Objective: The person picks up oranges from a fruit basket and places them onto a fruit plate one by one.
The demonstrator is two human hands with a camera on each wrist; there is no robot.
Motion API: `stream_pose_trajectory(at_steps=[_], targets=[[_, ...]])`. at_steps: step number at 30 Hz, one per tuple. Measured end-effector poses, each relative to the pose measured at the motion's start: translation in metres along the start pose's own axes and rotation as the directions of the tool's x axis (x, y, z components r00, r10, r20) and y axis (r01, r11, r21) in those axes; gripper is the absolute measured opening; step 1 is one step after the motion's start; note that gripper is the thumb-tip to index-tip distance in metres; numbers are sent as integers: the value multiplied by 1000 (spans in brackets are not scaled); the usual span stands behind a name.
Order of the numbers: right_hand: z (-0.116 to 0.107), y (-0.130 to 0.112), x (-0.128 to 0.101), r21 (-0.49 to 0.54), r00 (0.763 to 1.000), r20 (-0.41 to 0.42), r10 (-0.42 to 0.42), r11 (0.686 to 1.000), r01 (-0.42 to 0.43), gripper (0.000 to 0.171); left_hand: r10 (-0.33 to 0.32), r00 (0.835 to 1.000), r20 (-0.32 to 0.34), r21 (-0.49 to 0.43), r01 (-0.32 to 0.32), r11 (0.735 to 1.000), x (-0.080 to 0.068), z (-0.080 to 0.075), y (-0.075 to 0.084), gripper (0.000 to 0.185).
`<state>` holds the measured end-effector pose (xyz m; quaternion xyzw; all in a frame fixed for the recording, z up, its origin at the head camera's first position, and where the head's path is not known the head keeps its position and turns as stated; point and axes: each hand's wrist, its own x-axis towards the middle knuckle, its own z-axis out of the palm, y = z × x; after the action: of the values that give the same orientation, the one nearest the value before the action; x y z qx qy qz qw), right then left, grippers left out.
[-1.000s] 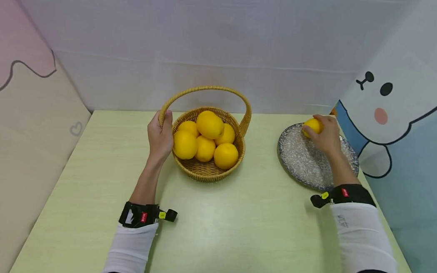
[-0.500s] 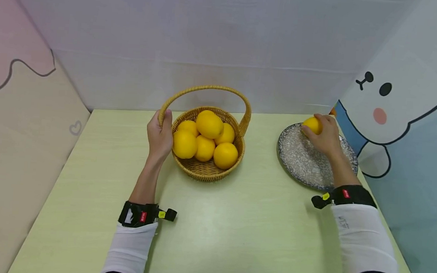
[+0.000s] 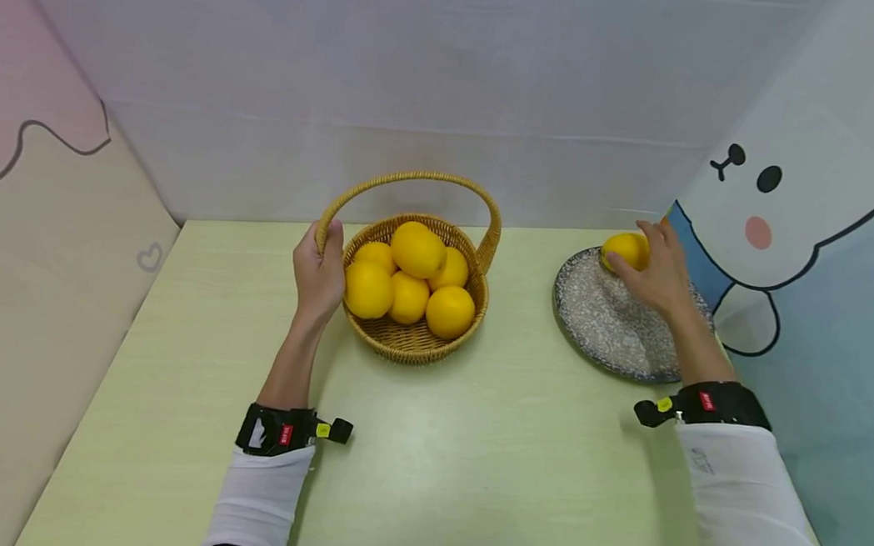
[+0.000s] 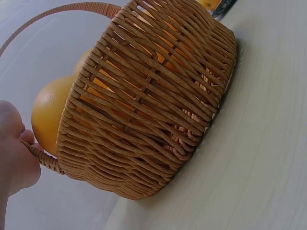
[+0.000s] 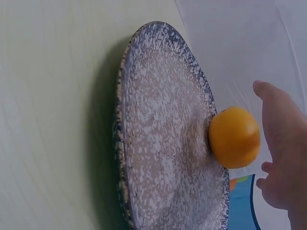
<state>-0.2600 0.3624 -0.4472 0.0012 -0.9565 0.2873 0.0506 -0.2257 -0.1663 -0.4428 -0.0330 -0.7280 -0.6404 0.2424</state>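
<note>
Woven wicker basket [image 3: 415, 322] of yellow-orange fruit gripped at its handle base by the left hand [image 3: 318, 272], right hand [image 3: 655, 265] — fingers loosened — just beside a round orange fruit [image 3: 625, 249] resting on the speckled grey plate's [image 3: 606, 325] far edge.

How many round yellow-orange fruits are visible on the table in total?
6. Five lie piled in the woven wicker basket: top, back left, back right, front left, front right; a middle one may be miscounted or hidden. One sits on the speckled plate.

Staged booth; cartoon-printed backdrop panels [image 3: 827, 163]
</note>
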Motion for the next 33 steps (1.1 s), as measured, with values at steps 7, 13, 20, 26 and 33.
stream_pose_trajectory(at_steps=[7,13,20,26,33], targets=[[-14,-19,-6,-19,996,-9,-84,996,84,88,0,1000,0,-8,0,1000,1,0,-2,41],[-19,-32,-11,-9,990,-24,-142,990,142,90,8,1000,-3,-9,-8,1000,1,0,-1,41],[-18,-46,-28,9,975,-10,-221,975,221,86,-3,1000,-6,0,3,1000,-1,-1,-1,40],[-12,-70,-53,62,955,4,-295,954,295,79,-9,1000,4,1,9,1000,0,-3,-1,41],[5,-92,-78,111,916,34,-400,912,394,81,-14,1000,17,11,14,1000,-1,-2,-1,42]])
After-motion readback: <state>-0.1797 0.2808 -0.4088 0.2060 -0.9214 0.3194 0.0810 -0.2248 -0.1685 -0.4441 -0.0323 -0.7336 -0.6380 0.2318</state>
